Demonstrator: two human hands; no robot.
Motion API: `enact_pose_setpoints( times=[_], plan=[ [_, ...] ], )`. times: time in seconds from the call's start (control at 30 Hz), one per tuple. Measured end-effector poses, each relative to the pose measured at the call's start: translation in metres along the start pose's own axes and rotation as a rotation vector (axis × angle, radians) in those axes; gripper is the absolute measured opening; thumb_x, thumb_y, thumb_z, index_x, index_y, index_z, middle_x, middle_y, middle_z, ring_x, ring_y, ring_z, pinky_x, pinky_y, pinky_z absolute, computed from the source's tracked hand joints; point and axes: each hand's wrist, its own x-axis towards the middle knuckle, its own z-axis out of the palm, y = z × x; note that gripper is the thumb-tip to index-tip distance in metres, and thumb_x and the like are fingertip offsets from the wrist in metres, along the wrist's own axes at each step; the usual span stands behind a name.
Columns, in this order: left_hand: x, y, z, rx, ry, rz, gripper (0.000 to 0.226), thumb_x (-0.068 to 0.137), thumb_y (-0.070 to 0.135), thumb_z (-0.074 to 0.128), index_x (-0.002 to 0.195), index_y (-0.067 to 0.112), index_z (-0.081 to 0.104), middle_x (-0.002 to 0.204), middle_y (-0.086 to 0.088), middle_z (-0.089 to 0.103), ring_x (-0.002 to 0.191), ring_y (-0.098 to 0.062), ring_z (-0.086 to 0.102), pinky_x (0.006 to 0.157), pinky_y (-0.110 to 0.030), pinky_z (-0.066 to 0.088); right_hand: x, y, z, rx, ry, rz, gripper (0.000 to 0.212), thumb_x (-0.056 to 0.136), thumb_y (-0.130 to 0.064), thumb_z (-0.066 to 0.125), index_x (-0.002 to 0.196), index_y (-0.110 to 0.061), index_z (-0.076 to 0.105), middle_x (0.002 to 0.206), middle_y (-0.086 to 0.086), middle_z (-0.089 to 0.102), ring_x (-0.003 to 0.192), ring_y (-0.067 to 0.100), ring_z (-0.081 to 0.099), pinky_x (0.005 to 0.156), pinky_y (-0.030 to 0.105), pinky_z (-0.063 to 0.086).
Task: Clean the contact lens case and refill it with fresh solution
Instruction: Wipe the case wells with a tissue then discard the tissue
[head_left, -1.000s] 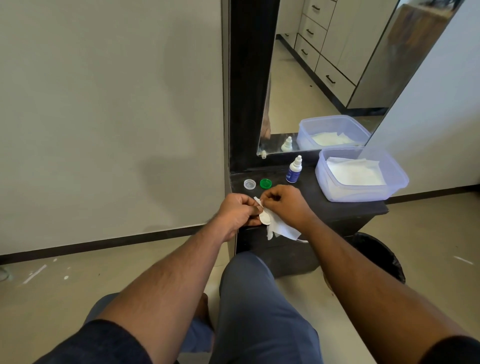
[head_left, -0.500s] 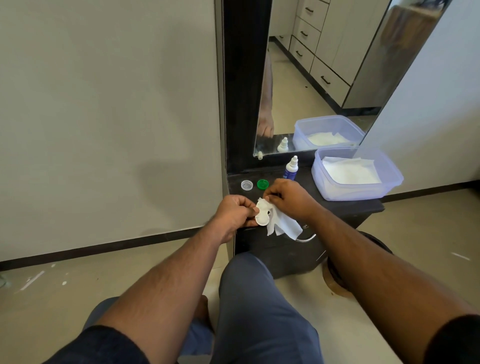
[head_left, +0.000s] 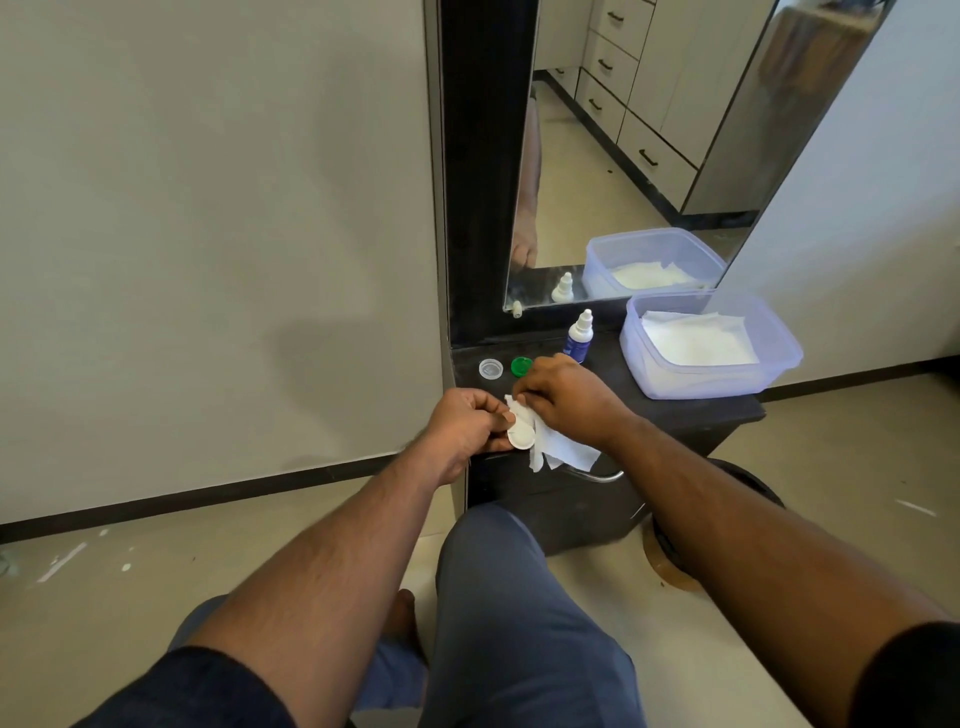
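Observation:
My left hand (head_left: 467, 423) pinches the white contact lens case (head_left: 521, 434) just in front of the black cabinet top (head_left: 685, 410). My right hand (head_left: 563, 397) holds a white tissue (head_left: 558, 452) against the case's far end; the tissue hangs down below the hand. A clear cap (head_left: 490, 369) and a green cap (head_left: 520, 366) lie on the cabinet top behind my hands. The small solution bottle (head_left: 578, 338), white with a blue label, stands upright behind the green cap.
A translucent blue tub (head_left: 779, 358) holding white tissues sits at the cabinet's right. A mirror (head_left: 623, 156) stands behind. A dark round bin (head_left: 753, 483) is on the floor to the right. My knee (head_left: 498, 545) is below the hands.
The tissue in my right hand has shifted along the case, and more of the case's round well now shows. My left hand stays in place.

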Motion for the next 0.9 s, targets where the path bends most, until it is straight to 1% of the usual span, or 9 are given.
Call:
enact_pose_setpoints(
  times=[0.07,0.2,0.33,0.43,0.53,0.63,0.73,0.83,0.9],
  plan=[
    [0.001,0.000,0.000,0.001,0.003,0.002,0.007,0.084,-0.010,0.061,0.081,-0.004,0.061,0.082,-0.018,0.066,0.072,-0.024,0.068,0.057,-0.028,0.060,-0.002,0.003,0.002,0.067,0.037,0.084,0.020,0.093,-0.018,0.054,0.105,-0.013,0.070,0.102,0.003,0.063,0.096,0.015,0.053,0.081,0.023,0.037],
    [0.003,-0.001,-0.002,0.026,0.003,-0.004,0.011,0.084,-0.009,0.062,0.077,-0.001,0.062,0.081,-0.018,0.067,0.072,-0.026,0.069,0.059,-0.030,0.061,-0.007,0.008,0.000,0.076,0.014,0.093,0.021,0.093,-0.016,0.055,0.105,-0.011,0.070,0.097,-0.001,0.061,0.091,0.009,0.049,0.082,0.022,0.036],
    [0.004,-0.001,-0.002,-0.026,0.006,-0.021,0.009,0.084,-0.010,0.063,0.079,-0.003,0.061,0.079,-0.017,0.066,0.063,-0.021,0.069,0.054,-0.027,0.059,-0.015,0.009,0.008,0.146,0.090,0.151,0.017,0.091,-0.013,0.056,0.097,-0.012,0.072,0.089,-0.005,0.058,0.086,0.010,0.052,0.081,0.027,0.045],
    [0.003,-0.001,-0.002,-0.050,0.017,-0.023,0.011,0.084,-0.010,0.062,0.077,-0.002,0.060,0.077,-0.016,0.065,0.063,-0.020,0.068,0.052,-0.025,0.058,-0.023,0.007,0.018,0.213,0.166,0.177,0.015,0.090,-0.013,0.058,0.096,-0.013,0.072,0.089,-0.006,0.058,0.086,0.009,0.052,0.075,0.020,0.039],
    [0.003,-0.001,-0.003,-0.048,0.007,-0.028,0.010,0.084,-0.010,0.063,0.078,-0.002,0.061,0.079,-0.016,0.066,0.066,-0.022,0.069,0.052,-0.026,0.058,-0.031,0.006,0.023,0.291,0.203,0.200,0.010,0.087,-0.014,0.065,0.094,-0.014,0.072,0.086,-0.005,0.058,0.083,0.011,0.052,0.073,0.022,0.039],
    [0.003,0.000,-0.003,-0.022,0.002,-0.036,0.007,0.083,-0.009,0.064,0.080,-0.003,0.062,0.082,-0.016,0.068,0.069,-0.022,0.071,0.054,-0.027,0.059,-0.031,0.004,0.024,0.225,0.217,0.186,0.012,0.089,-0.016,0.062,0.095,-0.013,0.072,0.087,-0.004,0.058,0.086,0.011,0.051,0.074,0.024,0.040],
    [0.002,0.001,-0.003,-0.018,0.002,-0.039,0.006,0.084,-0.009,0.063,0.082,-0.004,0.062,0.081,-0.017,0.068,0.069,-0.022,0.070,0.055,-0.027,0.059,-0.024,0.003,0.020,0.099,0.160,0.172,0.017,0.089,-0.020,0.060,0.099,-0.013,0.071,0.094,0.000,0.061,0.089,0.011,0.050,0.075,0.026,0.044],
    [0.002,0.002,-0.002,-0.016,0.007,-0.045,0.005,0.083,-0.010,0.063,0.086,-0.006,0.062,0.083,-0.019,0.068,0.069,-0.024,0.070,0.057,-0.030,0.061,-0.018,0.001,0.016,0.000,0.087,0.154,0.018,0.089,-0.023,0.057,0.097,-0.014,0.069,0.095,0.001,0.059,0.089,0.013,0.050,0.072,0.023,0.041],
    [0.002,0.003,-0.002,-0.020,0.013,-0.051,0.005,0.084,-0.010,0.063,0.085,-0.005,0.062,0.083,-0.019,0.067,0.068,-0.024,0.069,0.056,-0.029,0.060,-0.016,0.000,0.015,-0.010,0.070,0.152,0.014,0.088,-0.022,0.056,0.092,-0.014,0.068,0.092,0.000,0.057,0.089,0.014,0.050,0.071,0.022,0.038]
  ],
)
